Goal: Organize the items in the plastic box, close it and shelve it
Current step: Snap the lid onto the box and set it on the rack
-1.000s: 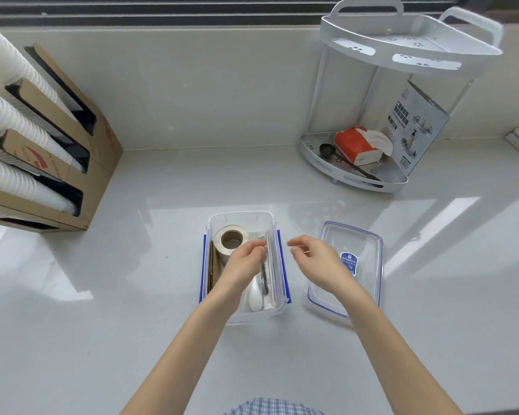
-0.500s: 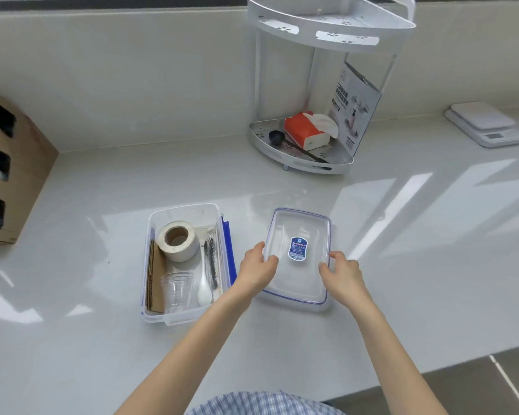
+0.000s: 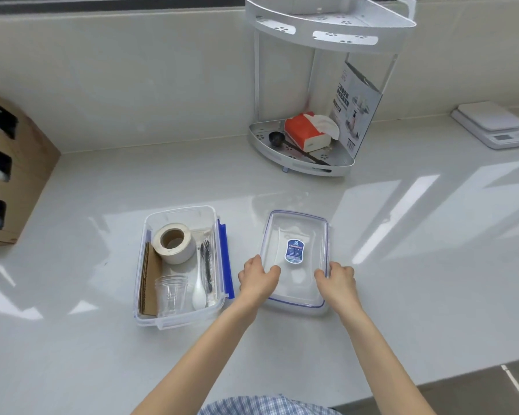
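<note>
I have both hands on the lid (image 3: 297, 232), which lies flat on the counter (image 3: 402, 265) just to the right of the box (image 3: 179, 320). My left hand (image 3: 258, 280) curls over its near left edge, fingers (image 3: 271, 272) together and bent down onto the clear plastic; my right hand (image 3: 337, 283) grips the near right edge the same way. Whether my thumbs are already under the rim I cannot tell, so I judge the grip as only half made.

The box sits open, with a tape roll (image 3: 174, 242) at the back, a clear cup (image 3: 171, 295) lying at the front, a strip of cardboard (image 3: 149, 283) along the left wall, and a white spoon (image 3: 200, 283) and dark fork (image 3: 206, 259) along the right.

What worries me most is the tape roll: it looks tall, and if it rises above the rim the lid will rock and the latches will not catch. The blue latch (image 3: 224, 259) on the box's right side hangs outward, so it could get trapped under the lid as I bring it across. The lid is slick and held only at its near end, so it may tip or slide away.

Room is good: bare counter lies between lid and box and all around. The rack (image 3: 300, 163) stands well back, the scale (image 3: 492, 124) far right, and the counter's front edge is close to my right elbow.
</note>
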A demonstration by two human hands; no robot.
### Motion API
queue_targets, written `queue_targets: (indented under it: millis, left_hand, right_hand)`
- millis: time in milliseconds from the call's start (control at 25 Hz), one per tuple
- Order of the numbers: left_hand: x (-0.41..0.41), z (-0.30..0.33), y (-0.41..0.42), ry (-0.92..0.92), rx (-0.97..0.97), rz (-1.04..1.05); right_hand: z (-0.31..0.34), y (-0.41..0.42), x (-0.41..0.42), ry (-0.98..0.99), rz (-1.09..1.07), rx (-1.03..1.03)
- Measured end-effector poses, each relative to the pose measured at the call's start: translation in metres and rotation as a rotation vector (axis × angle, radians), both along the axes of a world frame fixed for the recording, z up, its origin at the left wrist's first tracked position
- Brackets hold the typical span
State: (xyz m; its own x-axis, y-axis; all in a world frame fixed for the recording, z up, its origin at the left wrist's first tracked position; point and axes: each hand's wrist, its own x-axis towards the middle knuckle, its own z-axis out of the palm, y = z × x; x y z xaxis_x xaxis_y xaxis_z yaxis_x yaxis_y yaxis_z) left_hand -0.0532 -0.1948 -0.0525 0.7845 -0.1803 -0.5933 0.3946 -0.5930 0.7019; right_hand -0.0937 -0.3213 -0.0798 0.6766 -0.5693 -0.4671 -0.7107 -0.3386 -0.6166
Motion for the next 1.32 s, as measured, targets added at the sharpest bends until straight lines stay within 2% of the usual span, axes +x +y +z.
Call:
queue_targets:
  millis: [120, 360, 600, 760, 1040, 1320]
  left_hand:
    - [-0.002, 0.005, 0.002, -0.062, -0.048, 0.006]
    - [0.0, 0.03, 0.015, -0.313, -0.058, 0.042]
    - [0.005, 0.036, 0.058, -0.469, -0.041, 0.235]
    - [0.001, 0.035, 0.099, -0.543, 0.051, 0.355]
    - [-0.004, 0.022, 0.153, -0.461, 0.051, 0.481]
    - [-0.004, 0.007, 0.172, -0.383, -0.008, 0.466]
  right_hand:
    - [-0.001, -0.001, -0.002, -0.092, -0.01, -0.039]
    - [0.024, 0.009, 0.002, -0.296, -0.043, -0.008]
    - [0.043, 0.047, 0.016, -0.399, 0.067, 0.025]
    - [0.045, 0.086, 0.021, -0.418, 0.194, 0.051]
    - [0.036, 0.138, 0.024, -0.397, 0.324, 0.115]
    - [0.031, 0.153, 0.023, -0.362, 0.353, 0.09]
